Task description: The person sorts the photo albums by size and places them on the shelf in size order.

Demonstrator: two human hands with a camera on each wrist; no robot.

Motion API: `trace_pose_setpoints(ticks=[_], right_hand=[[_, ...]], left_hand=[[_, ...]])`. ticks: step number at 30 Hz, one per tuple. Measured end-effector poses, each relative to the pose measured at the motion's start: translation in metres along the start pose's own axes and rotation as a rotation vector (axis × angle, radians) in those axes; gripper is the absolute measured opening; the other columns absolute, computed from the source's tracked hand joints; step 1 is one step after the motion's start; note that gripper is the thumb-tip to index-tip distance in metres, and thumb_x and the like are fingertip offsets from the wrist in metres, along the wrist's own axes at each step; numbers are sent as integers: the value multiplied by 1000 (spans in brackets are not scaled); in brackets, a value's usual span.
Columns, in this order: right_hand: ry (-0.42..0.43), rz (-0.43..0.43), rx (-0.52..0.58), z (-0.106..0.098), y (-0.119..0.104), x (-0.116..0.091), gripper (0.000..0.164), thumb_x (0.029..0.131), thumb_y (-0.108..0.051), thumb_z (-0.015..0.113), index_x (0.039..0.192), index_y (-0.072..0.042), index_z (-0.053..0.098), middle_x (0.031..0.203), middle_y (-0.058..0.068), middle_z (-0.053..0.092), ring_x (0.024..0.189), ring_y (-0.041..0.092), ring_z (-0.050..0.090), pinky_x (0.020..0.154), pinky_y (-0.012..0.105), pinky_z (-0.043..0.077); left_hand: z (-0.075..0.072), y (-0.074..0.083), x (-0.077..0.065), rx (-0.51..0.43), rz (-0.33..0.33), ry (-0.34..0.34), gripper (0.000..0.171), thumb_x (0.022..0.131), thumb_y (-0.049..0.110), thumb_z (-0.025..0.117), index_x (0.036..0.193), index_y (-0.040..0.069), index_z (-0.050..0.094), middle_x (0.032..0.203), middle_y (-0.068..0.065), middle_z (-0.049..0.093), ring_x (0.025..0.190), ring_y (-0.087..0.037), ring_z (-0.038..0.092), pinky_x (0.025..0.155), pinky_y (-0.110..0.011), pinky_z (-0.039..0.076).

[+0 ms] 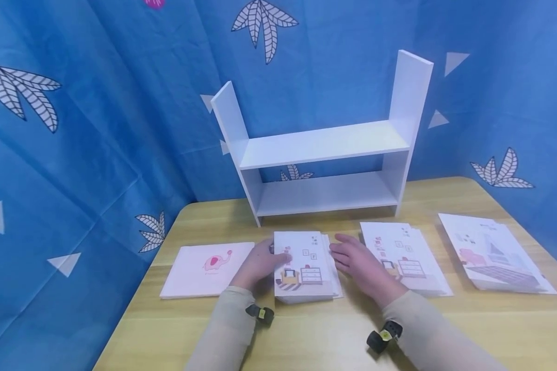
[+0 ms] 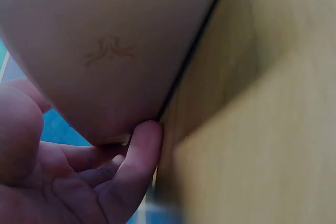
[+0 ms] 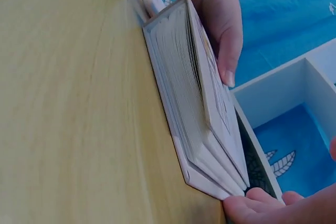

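Observation:
A thick white book (image 1: 304, 260) with a drawn room on its cover lies on the table between both hands. My left hand (image 1: 260, 263) grips it at the left edge, thumb on the cover. In the left wrist view its fingertips (image 2: 144, 137) reach the lower edge of the book's pale side (image 2: 110, 87), which bears a small orange mark. My right hand (image 1: 359, 263) is at the book's right side, fingers fairly straight. The right wrist view shows those fingertips (image 3: 239, 208) touching a corner of the covers, with the page block (image 3: 176, 66) visible between them.
A white two-tier shelf (image 1: 325, 141) stands at the back of the wooden table (image 1: 301, 335). A book with a pink elephant (image 1: 204, 270) lies left; two more picture-covered books, one near (image 1: 406, 257) and one farther (image 1: 496, 255), lie right. Blue curtains (image 1: 120, 103) hang behind.

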State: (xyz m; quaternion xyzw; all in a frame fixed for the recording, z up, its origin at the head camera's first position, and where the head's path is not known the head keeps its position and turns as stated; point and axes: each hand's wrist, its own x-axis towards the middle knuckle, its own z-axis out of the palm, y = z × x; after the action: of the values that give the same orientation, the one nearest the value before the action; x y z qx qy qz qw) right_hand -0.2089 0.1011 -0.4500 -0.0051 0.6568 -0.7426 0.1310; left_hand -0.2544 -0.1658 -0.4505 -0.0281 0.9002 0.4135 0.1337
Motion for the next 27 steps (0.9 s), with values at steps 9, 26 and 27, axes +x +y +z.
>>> trace_pose_setpoints(ticks=[9,26,27], right_hand=[[35,26,89,2,-1,-1,56,105,-15,45,157,-1,28,151,27,42,138,40,45,111,48,40],[103,38,220,5,3,1,59,104,-11,40,158,3,20,153,29,36,140,41,41,113,48,38],[106,35,220,6,2,1,59,104,-11,40,158,2,20,152,29,37,139,41,41,113,48,38]], left_hand=[[-5,-4,3,-47,19,-56,91,80,59,78,157,30,40,149,-8,52,141,-36,41,113,-64,29],[3,3,0,-278,99,-226,94,83,63,73,154,60,13,165,-2,27,137,-31,47,115,-61,29],[4,6,-1,-331,103,-251,93,84,62,73,153,63,10,167,-1,23,133,-30,52,113,-58,35]])
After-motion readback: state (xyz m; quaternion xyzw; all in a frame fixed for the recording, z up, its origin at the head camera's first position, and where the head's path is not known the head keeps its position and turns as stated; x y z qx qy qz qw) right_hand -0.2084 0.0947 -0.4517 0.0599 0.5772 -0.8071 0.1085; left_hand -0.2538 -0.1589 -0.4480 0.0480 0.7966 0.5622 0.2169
